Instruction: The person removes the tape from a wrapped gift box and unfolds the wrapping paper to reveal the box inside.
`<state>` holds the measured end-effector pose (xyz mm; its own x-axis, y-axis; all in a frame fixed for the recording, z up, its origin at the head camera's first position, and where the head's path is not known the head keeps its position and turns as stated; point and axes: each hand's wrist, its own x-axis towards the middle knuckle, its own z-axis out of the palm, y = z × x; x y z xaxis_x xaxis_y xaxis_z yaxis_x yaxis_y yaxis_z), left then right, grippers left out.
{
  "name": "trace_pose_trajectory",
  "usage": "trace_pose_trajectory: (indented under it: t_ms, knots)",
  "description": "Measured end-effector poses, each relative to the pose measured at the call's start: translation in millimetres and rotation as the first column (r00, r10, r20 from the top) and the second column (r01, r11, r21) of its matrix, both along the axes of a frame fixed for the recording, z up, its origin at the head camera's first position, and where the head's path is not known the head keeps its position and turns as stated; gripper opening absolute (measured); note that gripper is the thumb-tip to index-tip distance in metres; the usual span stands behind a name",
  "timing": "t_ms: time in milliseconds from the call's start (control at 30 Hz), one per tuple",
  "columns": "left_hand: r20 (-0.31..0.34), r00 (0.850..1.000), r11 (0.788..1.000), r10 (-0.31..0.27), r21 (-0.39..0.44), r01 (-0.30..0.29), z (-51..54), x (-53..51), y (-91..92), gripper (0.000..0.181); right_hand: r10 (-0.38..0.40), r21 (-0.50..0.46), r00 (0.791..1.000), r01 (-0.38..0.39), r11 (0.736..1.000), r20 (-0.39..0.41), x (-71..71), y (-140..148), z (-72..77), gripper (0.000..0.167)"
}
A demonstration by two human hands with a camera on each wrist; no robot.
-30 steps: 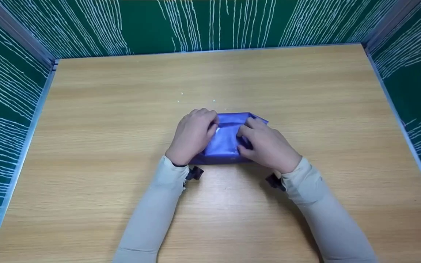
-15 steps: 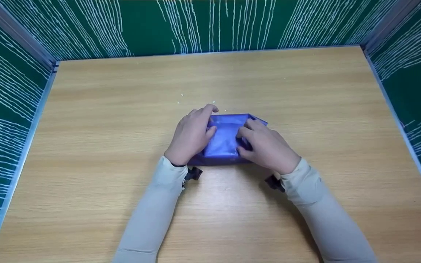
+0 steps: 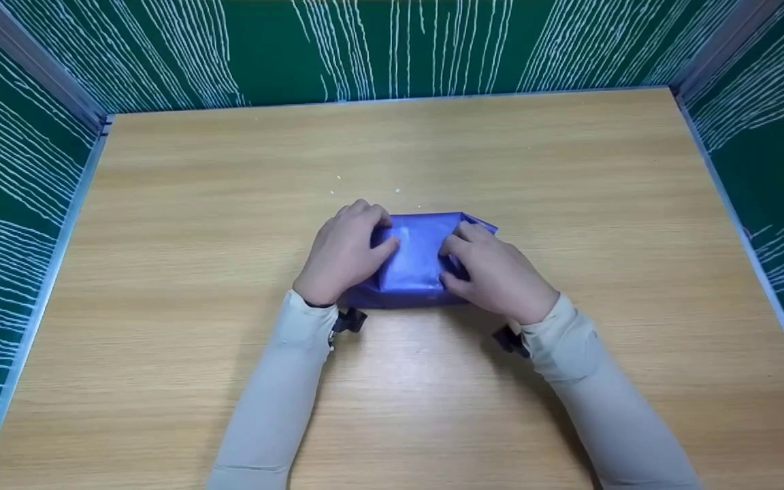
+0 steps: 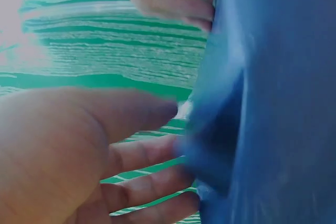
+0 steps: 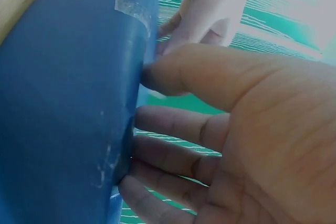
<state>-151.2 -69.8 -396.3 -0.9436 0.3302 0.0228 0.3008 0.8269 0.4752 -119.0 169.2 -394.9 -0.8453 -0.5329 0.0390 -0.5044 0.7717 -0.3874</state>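
Note:
A blue-purple wrapped package (image 3: 416, 258) with a glossy film surface lies in the middle of the table, its far right corner folded to a point. At its left end my left hand (image 3: 344, 252) rests with thumb and fingers spread apart. The left wrist view shows those fingers (image 4: 149, 184) fairly straight against the wrapper (image 4: 283, 103), partly blurred. My right hand (image 3: 497, 272) presses thumb and fingertips on the package's right part. In the right wrist view its fingers (image 5: 178, 124) meet the wrapper side by side, and a strip of clear tape (image 5: 131, 10) sticks to the film.
Small white scraps (image 3: 397, 190) lie on the wooden table (image 3: 194, 204) just beyond the package. Green panels (image 3: 269, 54) with white streaks stand along the back and both sides. A dark wrist camera (image 3: 351, 320) sits on the left wrist, another (image 3: 511, 339) on the right.
My left hand has shifted left, from fingers bent over the package's top to a spread hand at its left end. The right hand and the package have hardly moved.

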Motion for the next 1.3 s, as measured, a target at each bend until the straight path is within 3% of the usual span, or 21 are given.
trace_pose_trajectory:
  t_ms: [367,833,967,1067,1167,1300]
  knots:
    - [0.078,0.997,1.000,0.011,0.023,-0.013,-3.6,1.3,2.0,0.036,0.052,-0.021,0.999,-0.052,0.998,0.006,-2.3,4.0,-0.1,0.023]
    - [0.036,0.999,0.999,0.017,-0.031,-0.016,-5.2,1.5,2.3,0.035,0.038,-0.055,0.999,-0.039,0.998,-0.022,-7.0,3.9,-4.6,0.026]
    - [0.027,1.000,1.000,0.009,0.014,-0.010,-3.5,3.2,-1.9,0.031,0.046,-0.107,0.998,-0.049,0.993,-0.033,-8.5,3.2,-5.2,0.032]
    - [0.037,0.999,0.997,-0.006,0.083,0.003,1.6,5.3,-7.3,0.027,0.053,-0.142,0.995,-0.064,0.988,-0.080,-9.5,2.5,-6.4,0.047]
    - [0.059,0.998,0.987,-0.020,0.162,0.010,8.8,7.8,-14.8,0.022,0.058,-0.133,0.993,-0.071,0.989,-0.098,-10.4,3.3,-7.1,0.062]
    - [0.090,0.996,0.977,-0.001,0.212,-0.018,14.3,8.2,-29.2,0.020,0.081,-0.089,0.995,-0.086,0.992,-0.060,-11.2,5.7,-7.7,0.063]
